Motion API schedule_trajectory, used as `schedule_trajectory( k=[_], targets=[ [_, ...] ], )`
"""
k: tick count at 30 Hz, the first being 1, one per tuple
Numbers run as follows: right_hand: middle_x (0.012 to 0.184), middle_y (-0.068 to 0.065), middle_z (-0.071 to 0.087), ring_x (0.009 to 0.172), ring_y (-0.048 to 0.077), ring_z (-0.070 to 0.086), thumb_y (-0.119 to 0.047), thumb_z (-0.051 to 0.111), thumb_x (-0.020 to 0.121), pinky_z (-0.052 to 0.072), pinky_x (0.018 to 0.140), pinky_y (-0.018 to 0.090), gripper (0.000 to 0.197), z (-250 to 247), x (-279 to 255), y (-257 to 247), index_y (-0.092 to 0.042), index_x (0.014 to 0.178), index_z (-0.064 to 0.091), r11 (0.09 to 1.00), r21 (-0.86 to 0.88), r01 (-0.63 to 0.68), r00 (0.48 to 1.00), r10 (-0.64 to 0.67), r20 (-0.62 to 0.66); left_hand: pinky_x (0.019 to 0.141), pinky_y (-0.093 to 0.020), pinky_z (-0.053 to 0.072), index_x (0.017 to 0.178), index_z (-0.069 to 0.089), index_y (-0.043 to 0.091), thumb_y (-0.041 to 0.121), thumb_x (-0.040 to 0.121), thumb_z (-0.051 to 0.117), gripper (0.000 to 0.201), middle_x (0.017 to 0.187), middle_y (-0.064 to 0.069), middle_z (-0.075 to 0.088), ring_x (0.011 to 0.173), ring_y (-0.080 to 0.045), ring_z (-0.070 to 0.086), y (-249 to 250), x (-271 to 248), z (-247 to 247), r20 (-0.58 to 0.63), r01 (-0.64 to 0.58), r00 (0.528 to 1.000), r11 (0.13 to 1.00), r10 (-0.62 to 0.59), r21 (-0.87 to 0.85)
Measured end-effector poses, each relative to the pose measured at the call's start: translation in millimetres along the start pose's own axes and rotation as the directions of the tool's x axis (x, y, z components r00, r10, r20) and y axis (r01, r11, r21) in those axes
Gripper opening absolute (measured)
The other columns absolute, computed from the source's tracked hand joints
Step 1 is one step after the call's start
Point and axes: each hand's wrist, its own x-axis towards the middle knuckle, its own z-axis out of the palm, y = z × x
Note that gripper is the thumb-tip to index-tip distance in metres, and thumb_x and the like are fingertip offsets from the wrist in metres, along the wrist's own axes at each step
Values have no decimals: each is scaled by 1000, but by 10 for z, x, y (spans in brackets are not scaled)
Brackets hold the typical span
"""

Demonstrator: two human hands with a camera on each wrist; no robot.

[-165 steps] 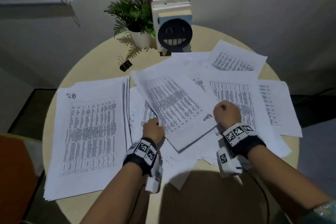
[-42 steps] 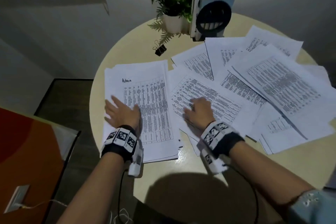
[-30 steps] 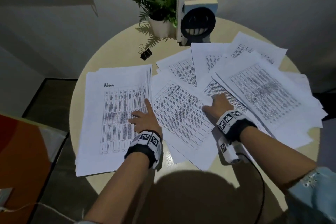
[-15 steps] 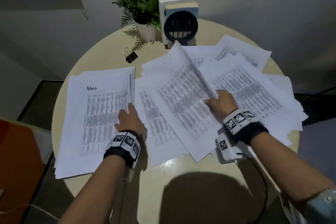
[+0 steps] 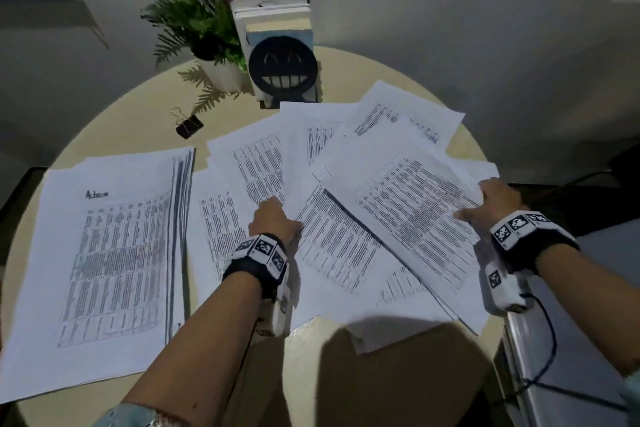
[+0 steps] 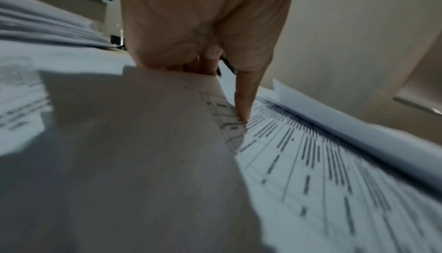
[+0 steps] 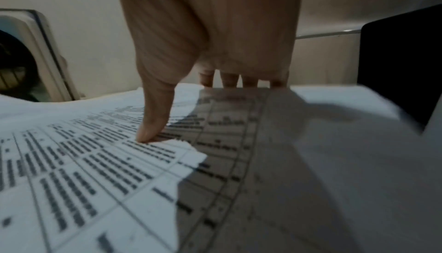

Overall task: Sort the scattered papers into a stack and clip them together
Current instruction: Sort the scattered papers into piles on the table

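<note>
A squared stack of printed papers (image 5: 114,253) lies on the left of the round table (image 5: 346,374). Loose printed sheets (image 5: 263,163) overlap across its middle and right. My left hand (image 5: 273,218) is on a middle sheet (image 5: 332,243). In the left wrist view its thumb (image 6: 241,105) presses on top of that sheet and the fingers pass behind the sheet's edge. My right hand (image 5: 495,201) grips the right edge of the top sheet (image 5: 415,218), with the thumb (image 7: 150,124) on top and the fingers behind the edge. A black binder clip (image 5: 188,126) lies apart at the back left.
A potted plant (image 5: 207,45) and upright books behind a black smiley bookend (image 5: 282,68) stand at the table's far edge. Bare tabletop shows at the near edge and around the clip. The stack overhangs the table's left rim.
My right hand has moved out to the right edge of the loose pile, and the sheet it had raised now lies lower. My left hand has shifted from beside the stack onto the middle sheets.
</note>
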Motion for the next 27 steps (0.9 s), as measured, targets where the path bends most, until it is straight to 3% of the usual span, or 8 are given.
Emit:
schedule_trajectory(
  k=[6,10,12,15,17,19,22,27],
  targets=[
    [136,18,45,124,36,45,-36,82,64,39,100,44,89,185,-65,-294,-8,133,33,993,117,2,997,-11,72,53,-24,43,84,55,3,10,84,64,12,64,-8,53,62,-23,53,100,10,39,146,95,988,931,-45,-351],
    [132,17,51,122,32,49,-25,69,82,42,95,35,61,392,-200,-538,-2,132,42,977,210,36,981,-75,178,73,-30,43,92,59,-6,4,91,46,17,87,-16,60,94,-32,58,151,-89,27,28,64,998,959,-58,-277],
    [89,13,63,90,29,61,-22,64,85,47,68,30,18,475,-264,-565,-8,97,64,961,274,24,981,-75,180,77,-28,41,109,56,-8,8,96,41,25,105,-17,61,103,-33,58,90,-163,-61,-80,67,992,955,-94,-289],
    [61,6,53,57,21,50,-20,55,88,33,49,23,30,539,-353,-434,-17,60,47,926,376,-20,997,-11,78,81,-32,43,112,54,-9,9,98,40,27,114,-24,61,92,-30,56,-55,-295,-350,-268,39,956,956,-120,-289],
    [79,10,57,68,24,53,-13,53,87,38,61,25,7,534,-442,-347,-15,81,55,880,473,-39,998,16,52,88,-38,43,112,55,-11,4,97,39,27,113,-28,60,99,-35,57,-139,-400,-624,-404,4,908,967,-110,-255],
    [101,15,58,89,29,55,-7,53,88,37,74,26,29,565,-550,-277,-10,117,53,835,548,-48,998,20,58,94,-42,42,115,55,-11,5,98,39,28,115,-31,59,110,-41,55,-223,-493,-917,-537,-40,832,951,-138,-306],
    [121,22,56,108,35,54,-6,54,89,41,84,33,38,650,-726,-308,-1,126,47,812,583,-22,1000,9,24,95,-40,41,118,54,-10,8,97,39,31,122,-30,57,116,-41,52,-317,-579,-1265,-656,-104,716,894,-238,-436],
    [91,13,56,83,23,49,-9,52,91,37,58,25,23,879,-923,-508,-4,114,55,746,665,-1,992,-83,95,92,-34,45,121,53,-5,15,98,41,34,122,-22,59,114,-34,56,-183,-682,-1149,-588,-176,776,818,-227,-547]
  ],
)
